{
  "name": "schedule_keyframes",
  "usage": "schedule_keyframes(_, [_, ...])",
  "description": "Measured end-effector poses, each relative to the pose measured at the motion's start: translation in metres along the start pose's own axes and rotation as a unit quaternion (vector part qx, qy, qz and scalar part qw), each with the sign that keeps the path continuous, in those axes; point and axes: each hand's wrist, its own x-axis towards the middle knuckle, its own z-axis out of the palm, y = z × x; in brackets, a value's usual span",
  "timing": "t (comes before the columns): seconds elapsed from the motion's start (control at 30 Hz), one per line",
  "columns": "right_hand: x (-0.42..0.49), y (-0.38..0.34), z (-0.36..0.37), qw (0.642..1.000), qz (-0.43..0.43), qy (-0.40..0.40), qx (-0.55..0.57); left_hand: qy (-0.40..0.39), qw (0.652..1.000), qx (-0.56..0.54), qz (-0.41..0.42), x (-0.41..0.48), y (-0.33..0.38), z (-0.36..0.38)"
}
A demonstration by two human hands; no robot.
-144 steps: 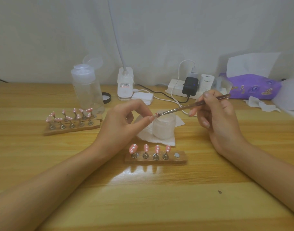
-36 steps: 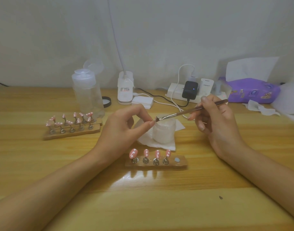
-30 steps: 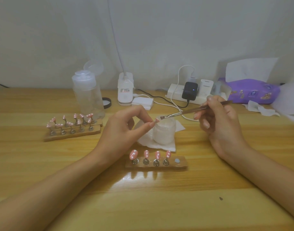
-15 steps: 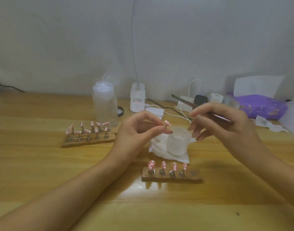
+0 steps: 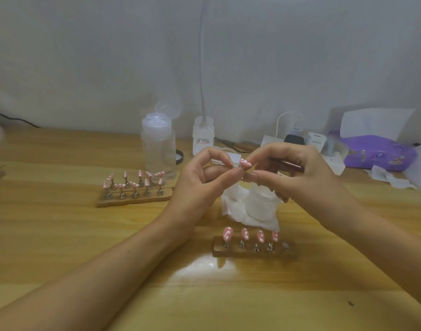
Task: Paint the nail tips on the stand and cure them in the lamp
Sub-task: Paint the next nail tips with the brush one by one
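My left hand (image 5: 202,181) pinches a pink nail tip with white dots (image 5: 245,162) between thumb and forefinger, raised above the table. My right hand (image 5: 293,172) meets it from the right, its fingertips touching the tip, while it keeps the thin brush (image 5: 287,164) tucked in its fingers. Below them a small wooden stand (image 5: 253,250) carries several pink dotted tips on metal pegs, with its rightmost peg spot bare. A frosted jar (image 5: 260,203) sits on white tissue behind that stand. A second wooden stand (image 5: 134,191) with several pink tips lies to the left.
A clear pump bottle (image 5: 158,145) stands behind the left stand. A white lamp base (image 5: 203,136) with a gooseneck is at the back, beside a power strip with chargers (image 5: 297,139). A purple tissue pack (image 5: 376,151) lies at the far right.
The brush has left the nail tip and swung back into my right hand. My right fingers have come over to the tip that my left hand holds. The camera view has shifted left.
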Motion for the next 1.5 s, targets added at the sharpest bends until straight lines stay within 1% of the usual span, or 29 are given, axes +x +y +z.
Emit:
schedule_keyframes(0.13, [0.0, -0.004, 0.003, 0.999, 0.013, 0.003, 0.033, -0.028, 0.999, 0.004, 0.019, -0.001, 0.001, 0.002])
schedule_keyframes(0.27, [-0.004, -0.001, 0.006, 0.996, 0.022, 0.007, 0.085, -0.029, 0.999, 0.036, 0.023, 0.0, -0.002, -0.001])
schedule_keyframes(0.4, [-0.018, 0.002, 0.0, 0.993, 0.018, 0.057, 0.099, -0.032, 0.997, 0.06, 0.036, 0.0, -0.004, 0.002])
schedule_keyframes(0.47, [-0.033, 0.005, -0.011, 0.995, 0.015, 0.076, 0.059, 0.011, 0.996, 0.062, 0.056, -0.001, -0.004, 0.004])
schedule_keyframes(0.57, [-0.066, 0.015, -0.025, 0.997, 0.039, 0.068, 0.0, 0.113, 0.991, 0.037, 0.061, 0.001, -0.003, 0.0])
schedule_keyframes(0.6, [-0.076, 0.018, -0.027, 0.997, 0.053, 0.058, -0.008, 0.133, 0.989, 0.035, 0.061, 0.002, -0.003, -0.001])
schedule_keyframes(0.67, [-0.09, 0.023, -0.026, 0.997, 0.062, 0.028, -0.038, 0.149, 0.986, 0.032, 0.062, 0.003, -0.003, -0.002])
schedule_keyframes(0.73, [-0.093, 0.028, -0.024, 0.994, 0.053, 0.018, -0.095, 0.144, 0.987, 0.036, 0.058, 0.003, -0.004, -0.001])
schedule_keyframes(0.8, [-0.092, 0.031, -0.021, 0.988, 0.026, 0.025, -0.147, 0.131, 0.989, 0.04, 0.054, 0.002, -0.003, 0.0])
schedule_keyframes(0.83, [-0.092, 0.032, -0.019, 0.987, 0.018, 0.024, -0.156, 0.126, 0.99, 0.041, 0.053, 0.001, -0.003, 0.0])
schedule_keyframes(0.93, [-0.09, 0.036, -0.016, 0.989, 0.03, 0.024, -0.145, 0.111, 0.992, 0.047, 0.045, 0.001, -0.004, 0.0])
schedule_keyframes(1.1, [-0.087, 0.04, -0.015, 0.985, 0.033, 0.027, -0.165, 0.088, 0.994, 0.062, 0.035, 0.002, -0.005, 0.0])
schedule_keyframes(1.2, [-0.087, 0.041, -0.015, 0.982, 0.038, 0.015, -0.183, 0.092, 0.993, 0.063, 0.027, 0.002, -0.006, -0.001])
schedule_keyframes(1.3, [-0.088, 0.037, -0.024, 0.977, 0.046, -0.005, -0.209, 0.116, 0.992, 0.042, 0.007, 0.003, -0.007, -0.004])
schedule_keyframes(1.33, [-0.088, 0.034, -0.03, 0.977, 0.049, 0.0, -0.209, 0.125, 0.991, 0.036, 0.0, 0.003, -0.007, -0.004])
schedule_keyframes(1.4, [-0.085, 0.023, -0.044, 0.976, 0.039, 0.036, -0.209, 0.121, 0.992, 0.04, 0.002, 0.003, -0.006, -0.005])
schedule_keyframes(1.47, [-0.078, 0.008, -0.053, 0.976, 0.001, 0.076, -0.206, 0.089, 0.993, 0.067, 0.025, 0.002, -0.003, -0.003])
schedule_keyframes(1.5, [-0.074, 0.0, -0.053, 0.975, -0.025, 0.083, -0.206, 0.07, 0.993, 0.083, 0.039, 0.002, 0.0, -0.001])
